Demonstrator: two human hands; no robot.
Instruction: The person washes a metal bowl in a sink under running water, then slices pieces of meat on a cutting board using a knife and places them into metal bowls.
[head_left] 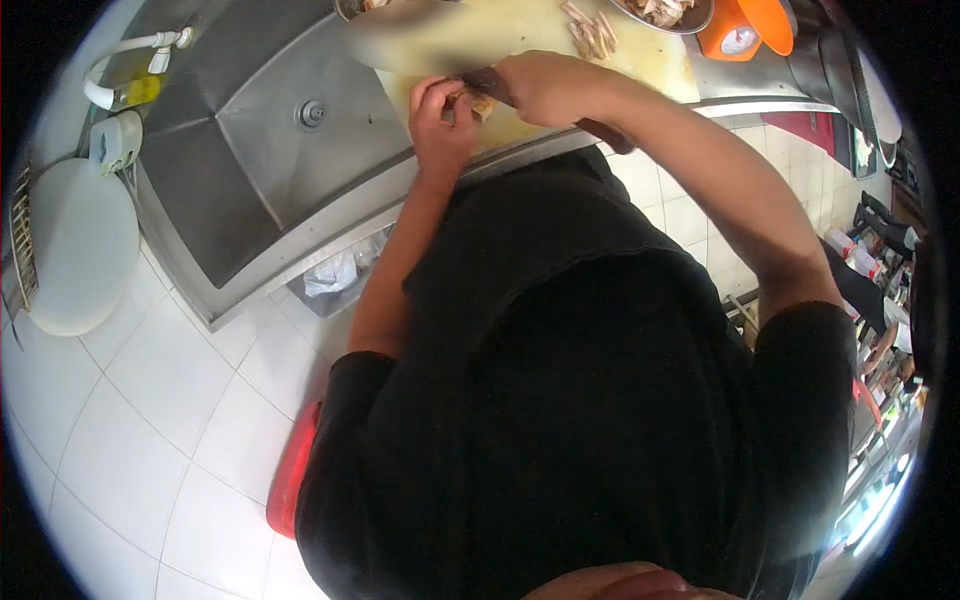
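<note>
My right hand [545, 88] is closed around a knife. Its dark blade [484, 84] points left toward my other hand, and a brown handle end [608, 136] shows below my wrist. With bent fingers, my left hand [442, 122] holds a small golden-brown piece of food [484, 105], perhaps cooked meat, against the yellowish cutting board [640, 75]. The blade is right beside this piece; whether it cuts into it is unclear. Farther up the board lie several pale strips of food [590, 32]. A blurred grey shape covers the board's upper left.
A metal bowl [700, 18] of shredded food and an orange kitchen scale [728, 38] stand at the upper right. Left of the board is a steel sink [260, 90]. Another metal bowl rim [345, 10] shows at the top. A white round lid-like object [85, 250] stands at far left.
</note>
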